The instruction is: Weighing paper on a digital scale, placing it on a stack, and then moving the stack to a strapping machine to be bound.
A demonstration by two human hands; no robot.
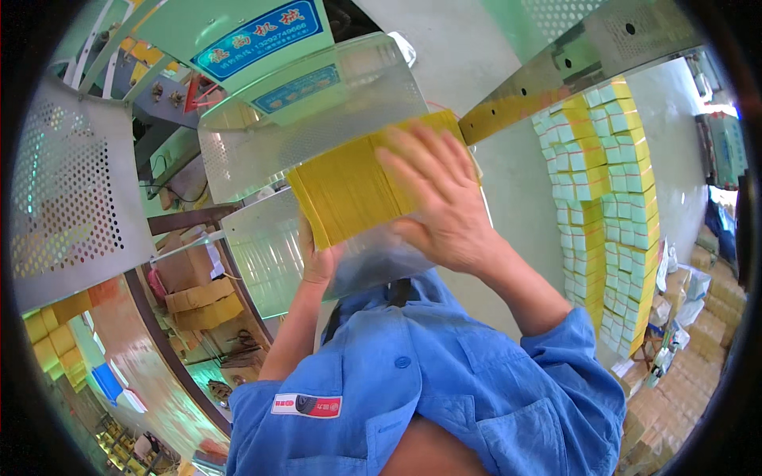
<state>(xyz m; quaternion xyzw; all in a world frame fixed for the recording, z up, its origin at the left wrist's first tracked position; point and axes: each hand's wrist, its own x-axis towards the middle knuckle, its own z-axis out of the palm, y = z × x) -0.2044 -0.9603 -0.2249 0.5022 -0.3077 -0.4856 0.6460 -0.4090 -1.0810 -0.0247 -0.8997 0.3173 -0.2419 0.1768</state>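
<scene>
Here we see the yellow stack (345,190) at the frame's upper centre, our right hand (444,194) spread over its right part, our left hand (321,260) at its lower-left corner, grip too hidden to tell, presumably steadying the layers between them.

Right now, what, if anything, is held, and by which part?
The yellow paper stack, by its near left corner in the left hand; the right hand, blurred, overlaps its right end.
</scene>
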